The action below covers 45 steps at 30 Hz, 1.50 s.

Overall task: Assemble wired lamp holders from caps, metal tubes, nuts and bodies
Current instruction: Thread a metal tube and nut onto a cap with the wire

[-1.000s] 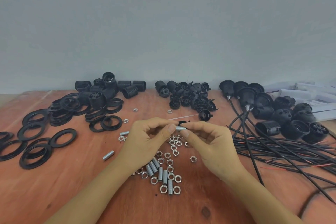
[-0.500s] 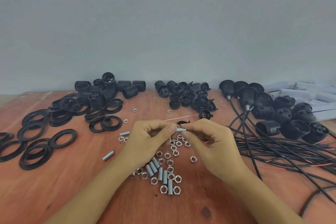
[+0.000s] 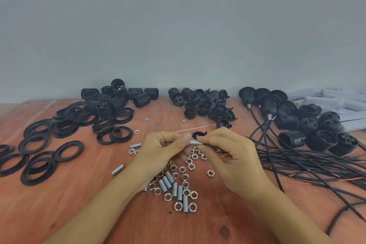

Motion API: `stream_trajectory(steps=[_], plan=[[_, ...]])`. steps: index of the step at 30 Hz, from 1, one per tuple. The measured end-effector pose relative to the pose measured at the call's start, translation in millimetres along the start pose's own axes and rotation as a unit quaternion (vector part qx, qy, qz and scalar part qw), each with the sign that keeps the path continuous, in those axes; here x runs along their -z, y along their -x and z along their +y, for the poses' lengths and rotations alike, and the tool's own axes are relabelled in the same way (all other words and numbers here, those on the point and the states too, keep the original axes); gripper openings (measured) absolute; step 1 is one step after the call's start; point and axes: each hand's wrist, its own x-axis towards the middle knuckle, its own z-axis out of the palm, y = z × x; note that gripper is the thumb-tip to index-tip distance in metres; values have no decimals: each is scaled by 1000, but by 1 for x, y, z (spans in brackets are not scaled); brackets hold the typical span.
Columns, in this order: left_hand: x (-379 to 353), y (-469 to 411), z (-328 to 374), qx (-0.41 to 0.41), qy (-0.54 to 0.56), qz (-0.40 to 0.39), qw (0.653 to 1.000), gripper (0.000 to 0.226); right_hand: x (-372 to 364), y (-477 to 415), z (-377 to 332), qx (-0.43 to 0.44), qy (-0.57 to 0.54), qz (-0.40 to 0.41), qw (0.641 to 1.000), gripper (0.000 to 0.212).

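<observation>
Above the middle of the wooden table (image 3: 59, 204), my left hand (image 3: 160, 150) and my right hand (image 3: 229, 156) meet at a short threaded metal tube (image 3: 195, 142), each pinching one end with thumb and fingertips. Whether a nut sits on the tube under my left fingers is hidden. Loose nuts and tubes (image 3: 178, 186) lie scattered just below my hands. A black cap (image 3: 199, 134) lies right behind the tube. Black caps (image 3: 206, 105) are heaped at the back centre, threaded bodies (image 3: 118, 97) at the back left.
Black rings (image 3: 39, 154) spread over the left side. Wired lamp holders (image 3: 309, 125) with long black cables (image 3: 316, 166) cover the right side. White boxes (image 3: 336, 103) lie at the far right. A grey wall stands behind the table.
Both hands stay at the tube with only small finger shifts. The rest of the table is unchanged.
</observation>
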Motion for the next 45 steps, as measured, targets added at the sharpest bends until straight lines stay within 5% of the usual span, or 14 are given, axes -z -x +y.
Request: stream_trajectory(steps=[4,7,10,21,32,36,41,45], plan=[[0,-1,-1,31,68,-24,997,29,3,-2,-1,37,26,-1,999,19],[0,-1,-1,0,81,-10,997,27,5,-5,-7,-63,-55,15,996,18],[3,-1,-2,-61,37,23,997,23,7,-7,-9,-166,-155,26,973,15],[5,-1,-8,-196,-99,26,975,23,7,-7,-12,-141,-127,-37,981,21],[2,0,-11,-353,-237,48,904,19,6,-5,-11,-220,-111,-61,967,15],[-1,1,-12,-363,-248,43,897,19,0,-2,-12,-238,-92,-60,965,51],[0,1,-10,-346,-242,60,905,20,1,-3,-14,-242,-130,-106,956,42],[-3,2,-10,-349,-239,45,905,21,1,-5,-16,-273,-121,-80,951,61]])
